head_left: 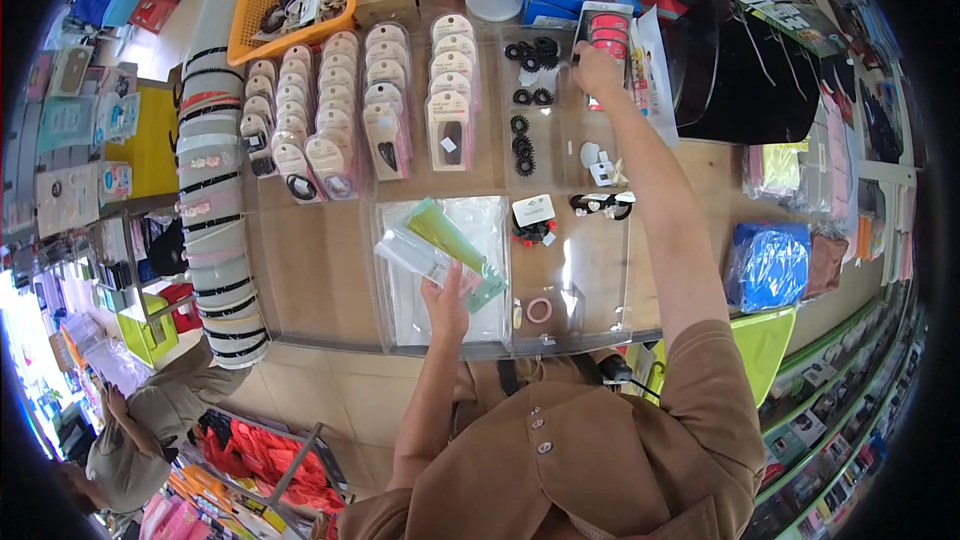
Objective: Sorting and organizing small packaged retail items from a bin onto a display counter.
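Observation:
My left hand (447, 308) is closed around the lower ends of two flat plastic packets, held fanned over the table. One is a yellow-green packet (452, 245); the other is a clear packet (425, 258) with a pale pink end. My right arm stretches to the far side, where my right hand (600, 72) has its fingers curled at the near left edge of a narrow clear package with red round items (608, 30). Part of that package is hidden by the hand. A white sheet in clear plastic (405, 312) lies in the tray compartment beneath my left hand.
Carded hair accessories (452, 100) stand in rows in the divided clear tray (300, 280). Black coil hair ties (523, 147) and a pink ring (539, 310) lie in other compartments. An orange basket (240, 30), a headband roll (215, 210) and a blue bag (768, 265) surround them. Another person stands lower left.

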Action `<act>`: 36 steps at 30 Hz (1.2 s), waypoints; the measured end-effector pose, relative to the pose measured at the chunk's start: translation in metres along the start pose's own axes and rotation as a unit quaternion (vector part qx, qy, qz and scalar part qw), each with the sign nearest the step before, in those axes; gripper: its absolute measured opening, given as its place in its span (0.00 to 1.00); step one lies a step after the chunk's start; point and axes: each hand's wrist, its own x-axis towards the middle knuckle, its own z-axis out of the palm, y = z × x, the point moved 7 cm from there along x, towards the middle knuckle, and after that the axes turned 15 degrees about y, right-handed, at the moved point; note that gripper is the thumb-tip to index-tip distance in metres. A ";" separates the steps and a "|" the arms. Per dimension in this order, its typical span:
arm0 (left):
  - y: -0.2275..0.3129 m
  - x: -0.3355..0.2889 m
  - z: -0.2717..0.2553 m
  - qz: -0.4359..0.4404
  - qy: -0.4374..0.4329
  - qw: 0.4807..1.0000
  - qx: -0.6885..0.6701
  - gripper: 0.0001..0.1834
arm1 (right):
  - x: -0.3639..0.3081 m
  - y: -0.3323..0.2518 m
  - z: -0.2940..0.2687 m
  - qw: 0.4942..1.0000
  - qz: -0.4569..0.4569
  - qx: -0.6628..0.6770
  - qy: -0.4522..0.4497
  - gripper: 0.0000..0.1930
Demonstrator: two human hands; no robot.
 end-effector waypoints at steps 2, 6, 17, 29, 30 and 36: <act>-0.001 -0.004 -0.003 -0.012 0.015 1.000 0.011 0.12 | -0.005 -0.016 -0.011 0.999 -0.007 0.041 0.021 0.14; 0.005 -0.005 0.006 -0.013 -0.011 1.000 0.016 0.12 | -0.052 -0.056 -0.060 0.967 -0.069 0.243 0.025 0.11; 0.020 -0.038 0.046 0.013 -0.154 0.987 0.038 0.15 | -0.223 -0.125 -0.109 0.806 0.010 0.518 -0.286 0.12; 0.045 -0.079 0.066 0.024 -0.228 0.973 -0.022 0.24 | -0.242 -0.067 -0.140 0.703 0.175 0.668 -0.170 0.05; 0.049 -0.084 0.069 0.030 -0.245 0.969 -0.022 0.24 | -0.244 -0.062 -0.146 0.704 0.186 0.667 -0.161 0.04; 0.071 -0.102 0.070 0.183 -0.252 0.947 0.080 0.19 | -0.258 -0.037 -0.162 0.681 0.218 0.686 -0.133 0.04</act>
